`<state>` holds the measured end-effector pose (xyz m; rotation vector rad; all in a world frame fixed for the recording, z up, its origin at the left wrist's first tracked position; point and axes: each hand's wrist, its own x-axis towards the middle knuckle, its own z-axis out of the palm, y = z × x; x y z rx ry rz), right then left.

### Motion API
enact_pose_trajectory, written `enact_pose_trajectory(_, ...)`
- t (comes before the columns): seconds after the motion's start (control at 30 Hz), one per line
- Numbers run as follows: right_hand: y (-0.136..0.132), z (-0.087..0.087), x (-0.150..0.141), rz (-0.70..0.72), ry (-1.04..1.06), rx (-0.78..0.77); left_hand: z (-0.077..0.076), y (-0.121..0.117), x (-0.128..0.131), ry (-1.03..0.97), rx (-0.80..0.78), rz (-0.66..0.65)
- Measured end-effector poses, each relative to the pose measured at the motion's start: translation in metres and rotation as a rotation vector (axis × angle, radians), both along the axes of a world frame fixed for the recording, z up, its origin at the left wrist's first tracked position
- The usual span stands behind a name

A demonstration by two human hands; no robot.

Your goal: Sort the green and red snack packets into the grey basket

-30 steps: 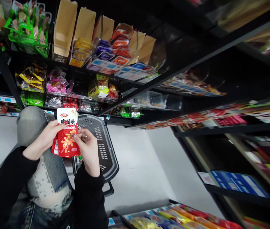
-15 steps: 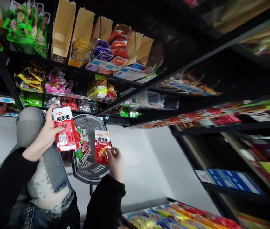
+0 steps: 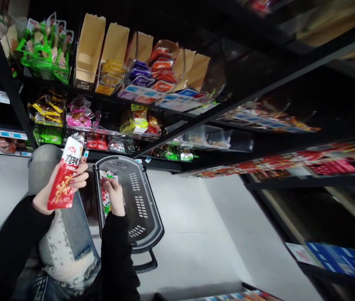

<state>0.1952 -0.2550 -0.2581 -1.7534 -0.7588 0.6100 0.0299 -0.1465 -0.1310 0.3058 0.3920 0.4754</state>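
My left hand [image 3: 78,175] is closed on a red and white snack packet [image 3: 62,184], held tilted above my left knee with its printed front toward me. My right hand [image 3: 116,195] is over the left side of a grey and black shopping basket [image 3: 151,205], its fingers curled down among small red, green and white packets [image 3: 105,201] there. Whatever those fingers grip is hidden by the hand. The right part of the basket shows its slotted bottom.
Black shelves hold open cardboard boxes [image 3: 90,48] of pouches, green-trimmed packs [image 3: 44,52] and clear bins of small snacks. The basket's handle [image 3: 146,265] sticks out toward me. Pale floor tiles [image 3: 190,217] lie right of the basket, with more shelving beyond.
My right hand, which held a separate red and white packet over the basket's right side, has moved left to the small packets. My left hand has turned its packet to tilt right.
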Motion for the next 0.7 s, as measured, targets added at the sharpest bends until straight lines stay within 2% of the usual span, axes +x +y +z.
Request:
enact_pose_trajectory(0.07,0.005,0.032,-0.027,0.095,0.121,0.025,-0.002,0.003,-0.002,-0.015,-0.026,0.010)
enact_pose_trajectory(0.17,0.005,0.084,-0.062,0.202,0.216,0.061,0.002,0.005,-0.004,0.030,-0.008,0.096)
enact_pose_trajectory(0.27,0.002,0.118,-0.087,0.323,0.301,0.020,0.009,0.003,-0.006,0.010,0.010,0.130)
enact_pose_trajectory(0.33,0.002,0.126,-0.099,0.319,0.312,-0.020,0.014,0.000,-0.008,-0.059,-0.011,0.123)
enact_pose_trajectory(0.43,0.004,0.123,-0.108,0.306,0.409,-0.069,0.016,-0.003,-0.009,-0.138,-0.035,0.130)
enact_pose_trajectory(0.53,0.003,0.116,-0.109,0.303,0.508,-0.048,0.014,-0.001,-0.009,-0.085,0.040,0.139)
enact_pose_trajectory(0.7,-0.006,0.111,-0.100,0.286,0.487,-0.013,0.011,0.004,-0.009,0.028,0.175,0.151)
